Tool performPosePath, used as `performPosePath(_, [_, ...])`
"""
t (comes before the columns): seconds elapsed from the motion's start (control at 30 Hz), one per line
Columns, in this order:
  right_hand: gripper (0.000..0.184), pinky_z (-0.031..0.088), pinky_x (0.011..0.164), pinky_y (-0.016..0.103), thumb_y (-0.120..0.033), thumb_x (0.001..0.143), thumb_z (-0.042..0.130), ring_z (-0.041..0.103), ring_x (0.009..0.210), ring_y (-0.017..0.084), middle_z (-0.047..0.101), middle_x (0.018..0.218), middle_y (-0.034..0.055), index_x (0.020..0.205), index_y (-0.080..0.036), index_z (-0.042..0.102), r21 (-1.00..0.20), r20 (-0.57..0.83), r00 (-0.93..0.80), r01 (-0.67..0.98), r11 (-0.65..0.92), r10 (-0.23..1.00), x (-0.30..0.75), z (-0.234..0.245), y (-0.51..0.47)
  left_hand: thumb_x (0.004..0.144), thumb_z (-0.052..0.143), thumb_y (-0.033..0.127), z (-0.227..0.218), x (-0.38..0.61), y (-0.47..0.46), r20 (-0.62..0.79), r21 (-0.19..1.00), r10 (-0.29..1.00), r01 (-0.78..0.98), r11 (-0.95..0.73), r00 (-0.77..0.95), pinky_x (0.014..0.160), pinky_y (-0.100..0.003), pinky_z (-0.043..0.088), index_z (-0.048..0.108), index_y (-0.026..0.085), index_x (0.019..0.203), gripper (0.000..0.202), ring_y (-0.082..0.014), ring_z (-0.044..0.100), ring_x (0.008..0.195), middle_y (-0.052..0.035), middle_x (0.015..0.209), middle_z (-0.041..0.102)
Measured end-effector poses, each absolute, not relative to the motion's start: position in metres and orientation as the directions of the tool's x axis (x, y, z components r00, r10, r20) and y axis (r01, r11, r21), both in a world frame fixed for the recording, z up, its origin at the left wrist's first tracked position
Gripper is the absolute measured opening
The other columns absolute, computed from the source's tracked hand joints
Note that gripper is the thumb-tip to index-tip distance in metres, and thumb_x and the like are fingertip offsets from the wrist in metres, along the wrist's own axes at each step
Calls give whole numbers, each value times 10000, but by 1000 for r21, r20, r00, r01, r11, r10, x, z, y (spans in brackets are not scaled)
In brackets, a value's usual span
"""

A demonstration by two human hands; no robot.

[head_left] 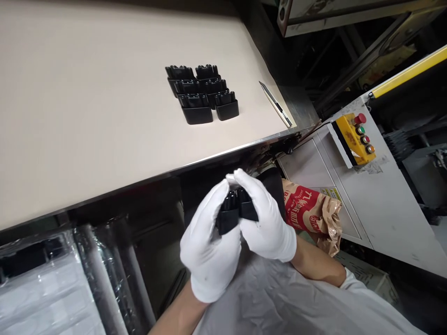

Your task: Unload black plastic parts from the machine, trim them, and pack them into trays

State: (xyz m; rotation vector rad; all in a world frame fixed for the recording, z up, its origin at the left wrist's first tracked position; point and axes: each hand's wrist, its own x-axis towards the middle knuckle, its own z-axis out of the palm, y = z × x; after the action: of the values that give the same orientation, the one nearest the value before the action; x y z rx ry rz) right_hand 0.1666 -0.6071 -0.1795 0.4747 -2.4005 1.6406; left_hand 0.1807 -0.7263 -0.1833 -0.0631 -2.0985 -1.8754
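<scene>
Black moulded parts (229, 218), two in number, are held side by side and touching, below the near edge of the counter (87, 116) and close to the person's body. The left grip (209, 251) is closed around the left part; the right grip (268, 223) is closed around the right one. Both wear white gloves, and the fingertips meet in an arch over the tops. In my judgement this hold keeps the two parts butted squarely against each other. Beyond the grips, up on the counter, six like parts (202, 93) stand in a tight block of two columns, apparently grouped as a batch. Farther right of that block, near the counter's corner, a slim knife (275, 104) lies alone, well apart from them. Just right of the right grip sits a crumpled paper bag (310, 211) printed in red with white characters, too creased to read. Beyond it, a yellow control box (354, 139) carries red, green and amber buttons; no lettering is legible.
</scene>
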Motion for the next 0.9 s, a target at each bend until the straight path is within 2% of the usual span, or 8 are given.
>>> performPosePath(0.13, [921, 520, 1203, 466, 38, 800, 506, 590, 1395, 241, 562, 1546, 88, 1633, -284, 279, -872, 328, -938, -345, 348, -110, 174, -181, -610, 860, 706, -22, -184, 183, -727, 234, 967, -182, 209, 148, -955, 1124, -399, 557, 700, 338, 1369, 624, -237, 693, 1239, 18, 1359, 722])
performPosePath(0.2, [896, 547, 1178, 449, 36, 806, 535, 611, 1379, 233, 598, 1515, 98, 1614, -273, 300, -892, 314, -947, -319, 319, -66, 177, -181, -612, 871, 704, -12, -181, 184, -727, 222, 972, -197, 200, 125, -955, 1111, -360, 566, 711, 337, 1354, 597, -219, 698, 1229, 25, 1344, 729])
performPosePath(0.3, [776, 585, 1134, 430, -10, 816, 630, 658, 1325, 233, 663, 1444, 96, 1523, -261, 430, -914, 288, -958, -273, 300, 8, 182, -177, -614, 880, 702, 1, -174, 187, -727, 214, 975, -236, 192, 114, -948, 1087, -292, 572, 738, 324, 1314, 542, -187, 713, 1197, 37, 1290, 753])
performPosePath(0.4, [622, 596, 1117, 403, -43, 811, 678, 680, 1295, 232, 692, 1411, 94, 1391, -239, 568, -901, 327, -945, -303, 311, 27, 183, -172, -614, 857, 726, 1, -171, 189, -727, 213, 975, -273, 185, 124, -938, 1072, -253, 574, 751, 312, 1291, 535, -173, 726, 1167, 41, 1263, 764])
performPosePath(0.6, [550, 613, 1073, 353, -54, 811, 612, 721, 1214, 202, 750, 1312, 76, 1333, -225, 629, -787, 414, -910, -378, 487, -37, 181, -170, -610, 827, 758, 12, -177, 192, -728, 150, 988, -306, 130, 85, -940, 1093, -286, 565, 731, 314, 1324, 582, -195, 725, 1181, 27, 1261, 764])
performPosePath(0.73, [592, 617, 1055, 364, -72, 807, 593, 724, 1199, 207, 754, 1301, 66, 1378, -232, 597, -774, 412, -909, -388, 500, -68, 179, -172, -610, 850, 759, 63, -178, 194, -729, 85, 996, -298, 76, 41, -951, 1148, -323, 528, 746, 314, 1302, 517, -211, 707, 1219, 30, 1277, 756])
performPosePath(0.83, [593, 611, 1055, 396, -85, 811, 618, 727, 1185, 226, 756, 1286, 81, 1386, -224, 590, -812, 387, -921, -359, 461, -36, 179, -173, -613, 871, 751, 115, -180, 194, -732, -49, 998, -295, -35, -51, -954, 1184, -372, 498, 740, 326, 1312, 489, -248, 666, 1288, 22, 1353, 717])
performPosePath(0.9, [528, 615, 1038, 398, -87, 818, 654, 739, 1150, 227, 769, 1238, 76, 1326, -227, 625, -886, 311, -949, -274, 373, 42, 179, -171, -615, 850, 746, 106, -180, 192, -737, -223, 964, -240, -177, -199, -945, 1189, -391, 493, 711, 333, 1351, 551, -267, 638, 1323, 11, 1424, 668])
